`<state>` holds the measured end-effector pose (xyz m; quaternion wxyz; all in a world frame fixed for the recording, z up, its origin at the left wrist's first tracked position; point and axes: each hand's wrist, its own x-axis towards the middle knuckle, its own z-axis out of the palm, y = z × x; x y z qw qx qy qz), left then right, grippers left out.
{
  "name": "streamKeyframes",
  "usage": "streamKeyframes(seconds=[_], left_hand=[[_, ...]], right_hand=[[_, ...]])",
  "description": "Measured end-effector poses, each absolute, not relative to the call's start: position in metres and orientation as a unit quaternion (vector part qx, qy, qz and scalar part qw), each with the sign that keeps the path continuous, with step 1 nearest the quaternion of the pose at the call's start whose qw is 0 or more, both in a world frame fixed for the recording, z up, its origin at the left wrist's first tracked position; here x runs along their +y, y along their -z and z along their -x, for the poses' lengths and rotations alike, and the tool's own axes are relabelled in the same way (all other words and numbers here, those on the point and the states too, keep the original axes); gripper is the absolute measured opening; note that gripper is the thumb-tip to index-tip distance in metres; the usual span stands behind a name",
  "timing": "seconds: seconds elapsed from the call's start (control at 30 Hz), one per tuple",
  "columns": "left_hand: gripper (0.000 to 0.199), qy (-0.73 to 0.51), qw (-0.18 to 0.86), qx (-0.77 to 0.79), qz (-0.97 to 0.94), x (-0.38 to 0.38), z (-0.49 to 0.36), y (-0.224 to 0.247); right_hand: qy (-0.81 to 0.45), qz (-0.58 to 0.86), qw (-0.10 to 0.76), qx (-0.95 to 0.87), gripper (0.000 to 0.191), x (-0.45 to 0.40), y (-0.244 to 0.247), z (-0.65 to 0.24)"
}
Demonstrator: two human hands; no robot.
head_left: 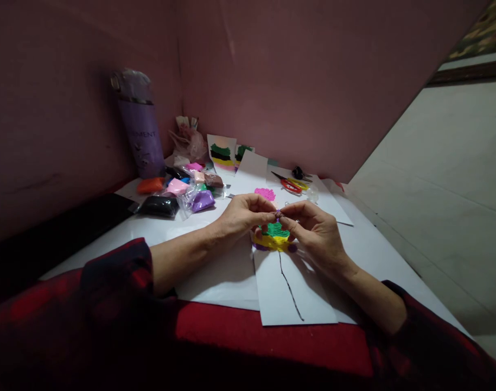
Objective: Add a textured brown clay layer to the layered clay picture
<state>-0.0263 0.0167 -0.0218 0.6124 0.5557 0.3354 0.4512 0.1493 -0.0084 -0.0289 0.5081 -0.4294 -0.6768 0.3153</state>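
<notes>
My left hand [252, 214] and my right hand [309, 222] meet above a white card [292, 293], thumbs and forefingers pinched together. Between the fingertips is a small piece of purple clay [278, 214], mostly hidden by the fingers. Just below them on the card lie textured bands of green clay [274, 230] and yellow clay [274, 243], with purple bits at the ends of the yellow. A thin dark line runs from the yellow down towards the card's near edge. Beyond my hands shows a textured pink clay patch [265, 194].
Bagged coloured clay packets [203, 201] pile up at the left, by a purple bottle [142, 136]. Red-handled scissors [291, 186] lie at the back right. Behind stands a card with coloured bands [222, 155]. Pink walls [272, 81] close off the back and left.
</notes>
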Motion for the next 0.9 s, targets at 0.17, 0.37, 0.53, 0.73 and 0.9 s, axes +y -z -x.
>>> streamKeyframes(seconds=[0.17,0.37,0.53,0.73,0.9], left_hand=[[0.019,-0.464,0.623,0.323,-0.541,0.0158,0.0264,0.0220],[0.019,-0.435,0.635,0.332,-0.545,0.0159,0.0278,0.0235],[0.016,-0.455,0.619,0.342,-0.541,0.0180,0.0271,0.0234],[0.017,-0.483,0.597,0.356,-0.533,0.0176,0.0267,0.0214],[0.019,-0.479,0.605,0.351,-0.531,0.0162,0.0267,0.0209]], right_hand=[[-0.310,0.433,0.506,-0.679,0.018,-0.0087,0.0286,-0.1492],[-0.301,0.429,0.514,-0.679,0.017,-0.0089,0.0282,-0.1489],[-0.313,0.436,0.507,-0.675,0.019,-0.0094,0.0275,-0.1493],[-0.331,0.436,0.506,-0.666,0.020,-0.0087,0.0274,-0.1495],[-0.320,0.434,0.512,-0.668,0.019,-0.0090,0.0273,-0.1502]])
